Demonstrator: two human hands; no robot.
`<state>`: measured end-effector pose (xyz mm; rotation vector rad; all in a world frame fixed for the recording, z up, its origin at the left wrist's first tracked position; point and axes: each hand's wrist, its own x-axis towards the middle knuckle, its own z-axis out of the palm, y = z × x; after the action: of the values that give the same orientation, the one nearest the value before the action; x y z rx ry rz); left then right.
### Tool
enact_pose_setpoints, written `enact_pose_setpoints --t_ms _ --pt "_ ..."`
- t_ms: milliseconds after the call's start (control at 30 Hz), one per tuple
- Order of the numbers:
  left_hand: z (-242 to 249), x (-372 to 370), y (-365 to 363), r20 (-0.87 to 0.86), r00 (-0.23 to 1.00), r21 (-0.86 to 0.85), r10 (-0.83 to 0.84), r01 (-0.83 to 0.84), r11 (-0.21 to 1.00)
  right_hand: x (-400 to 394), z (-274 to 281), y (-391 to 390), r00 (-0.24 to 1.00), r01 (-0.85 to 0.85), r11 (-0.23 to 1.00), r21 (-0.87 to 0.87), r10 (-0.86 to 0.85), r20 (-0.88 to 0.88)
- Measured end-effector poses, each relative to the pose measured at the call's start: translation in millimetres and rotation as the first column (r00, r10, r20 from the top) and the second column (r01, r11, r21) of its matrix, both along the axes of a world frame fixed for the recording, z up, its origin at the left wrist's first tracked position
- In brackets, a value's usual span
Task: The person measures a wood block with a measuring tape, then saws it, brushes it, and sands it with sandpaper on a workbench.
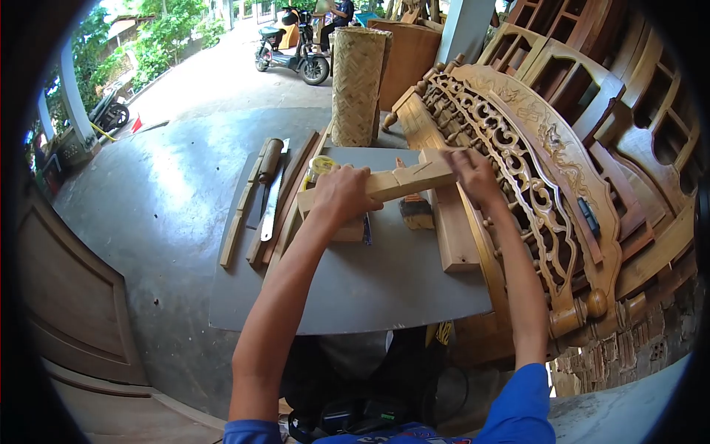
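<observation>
The pale, notched wooden bar (pixel 396 183) lies across the far half of the grey sheet-metal tabletop (pixel 355 288), and we hold it at both ends. Our left hand (pixel 342 194) is clenched over its near-left end, pressing it onto a short wooden block (pixel 347 231) beneath; our right hand (pixel 473 174) grips the far-right end, close to the tabletop's right edge. The bar's long axis runs from lower left to upper right, rising slightly toward the carved brown wooden headboard (pixel 532 185) that leans along the right edge. Our hands sit at opposite ends, neither nearer the middle. A flat light plank (pixel 452 233) lies under the bar's right end, a small brush (pixel 416 211) sits just below its middle, and loose wooden strips (pixel 255 214) lie by the left edge.
</observation>
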<state>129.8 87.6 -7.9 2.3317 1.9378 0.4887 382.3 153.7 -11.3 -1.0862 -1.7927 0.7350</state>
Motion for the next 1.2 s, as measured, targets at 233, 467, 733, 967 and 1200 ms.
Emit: enact_pose_setpoints --t_ms 233,467,733,967,1200 --pt "-21 -2 3 -0.259 0.964 0.438 -0.056 0.169 0.883 17 -5 -1 0.856 0.082 0.988 -0.131 -0.137 -0.498" --pt "-22 -4 -5 -0.248 0.957 0.502 -0.15 0.26 0.825 8 -24 1 0.985 0.175 0.981 0.088 -0.174 -0.016" --pt "-21 -3 -3 -0.233 0.962 0.467 -0.145 0.241 0.851 16 -30 -8 0.962 0.243 0.918 0.313 -0.27 0.045" --pt "-14 0 -6 -0.207 0.971 0.409 -0.117 0.195 0.891 21 -19 -15 0.893 0.105 0.994 -0.041 -0.112 -0.436" --pt "-22 3 -7 -0.265 0.961 0.49 -0.077 0.203 0.848 18 -20 -17 0.867 -0.012 0.985 -0.169 -0.074 -0.493"
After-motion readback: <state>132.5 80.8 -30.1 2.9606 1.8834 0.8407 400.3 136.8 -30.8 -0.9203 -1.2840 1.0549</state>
